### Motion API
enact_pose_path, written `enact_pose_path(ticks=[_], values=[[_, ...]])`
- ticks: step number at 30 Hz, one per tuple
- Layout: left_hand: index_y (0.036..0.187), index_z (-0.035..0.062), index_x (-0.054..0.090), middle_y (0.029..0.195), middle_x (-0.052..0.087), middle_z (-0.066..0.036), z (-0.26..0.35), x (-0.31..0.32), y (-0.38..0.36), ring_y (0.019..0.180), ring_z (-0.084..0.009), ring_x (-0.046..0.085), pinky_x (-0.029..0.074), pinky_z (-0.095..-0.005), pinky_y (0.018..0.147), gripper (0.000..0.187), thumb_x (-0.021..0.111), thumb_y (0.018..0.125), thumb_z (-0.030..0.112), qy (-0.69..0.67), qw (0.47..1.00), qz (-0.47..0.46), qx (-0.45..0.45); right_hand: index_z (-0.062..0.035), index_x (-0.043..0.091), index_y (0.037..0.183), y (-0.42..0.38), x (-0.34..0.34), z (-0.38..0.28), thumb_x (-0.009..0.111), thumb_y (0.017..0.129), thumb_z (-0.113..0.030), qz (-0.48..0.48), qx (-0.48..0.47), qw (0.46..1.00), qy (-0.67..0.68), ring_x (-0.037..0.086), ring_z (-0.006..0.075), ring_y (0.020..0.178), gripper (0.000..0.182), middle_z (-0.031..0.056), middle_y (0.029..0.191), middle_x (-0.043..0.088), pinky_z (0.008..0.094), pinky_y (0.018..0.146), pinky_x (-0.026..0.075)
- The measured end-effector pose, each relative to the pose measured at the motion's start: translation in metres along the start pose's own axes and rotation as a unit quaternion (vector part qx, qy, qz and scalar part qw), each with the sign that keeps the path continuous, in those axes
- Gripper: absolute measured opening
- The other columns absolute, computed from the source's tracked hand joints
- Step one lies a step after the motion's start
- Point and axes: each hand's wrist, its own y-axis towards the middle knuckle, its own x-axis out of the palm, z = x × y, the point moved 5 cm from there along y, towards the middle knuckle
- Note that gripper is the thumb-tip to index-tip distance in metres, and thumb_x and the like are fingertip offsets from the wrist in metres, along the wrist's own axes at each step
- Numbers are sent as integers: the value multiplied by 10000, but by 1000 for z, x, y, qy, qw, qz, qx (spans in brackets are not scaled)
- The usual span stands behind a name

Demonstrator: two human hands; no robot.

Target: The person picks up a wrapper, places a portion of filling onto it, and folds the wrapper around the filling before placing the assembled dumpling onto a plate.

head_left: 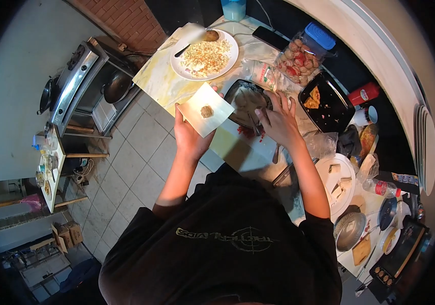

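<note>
On my left hand (pixel 191 136) rests a square pale wrapper sheet (pixel 218 108), with the thumb at its edge. A small brown lump of filling (pixel 206 111) sits near the middle of the sheet. My right hand (pixel 278 119) hovers at the right side of a black dish (pixel 237 116) that holds a pale paste. Its fingers are bent and partly spread, and no object shows between them. Just below the dish lie small red bits on a light board (pixel 238 147).
A white plate of chopped food (pixel 197 76) is at the back. Rightward are a jar (pixel 299 56), a black tray (pixel 329 119), a red bottle (pixel 365 94), and a white plate with folded pieces (pixel 324 163). A stove (pixel 70 76) stands far left.
</note>
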Motion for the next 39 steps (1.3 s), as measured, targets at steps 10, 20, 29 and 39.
enact_pose_path(ticks=[10, 20, 29, 39], values=[[1492, 34, 252, 1509, 352, -171, -5, -3, 10, 1389, -338, 334, 220, -473, 1176, 770, 178, 985, 608, 22, 999, -7, -24, -7, 721, 819, 2, 1, 5, 485, 976, -377, 50, -9, 998, 28, 274, 321, 1362, 465, 97, 1412, 429, 551, 1095, 181], [1474, 47, 303, 1473, 408, -163, -11, -23, 16, 1347, -327, 401, 281, -465, 1143, 704, 220, 1003, 564, 114, 993, 30, -26, 10, 725, 877, 2, -18, 8, 490, 987, -353, 119, -24, 988, 94, 378, 327, 1270, 445, 110, 1336, 476, 475, 1087, 233], [1414, 61, 395, 1391, 494, -145, -31, -39, 25, 1255, -291, 491, 345, -467, 1089, 733, 270, 976, 635, 199, 962, 153, -107, -90, 618, 1218, -11, 5, 55, 193, 1015, -566, 52, 192, 694, 692, 454, 149, 1196, 670, 42, 1251, 606, 347, 981, 296], [1395, 92, 414, 1306, 553, -120, -69, -5, 29, 1162, -295, 571, 462, -458, 973, 795, 185, 945, 706, 253, 943, 94, -194, -96, 721, 1113, -15, -82, -18, 449, 989, -326, 189, -20, 947, 261, 386, 322, 1237, 377, 125, 1369, 425, 441, 1058, 266]])
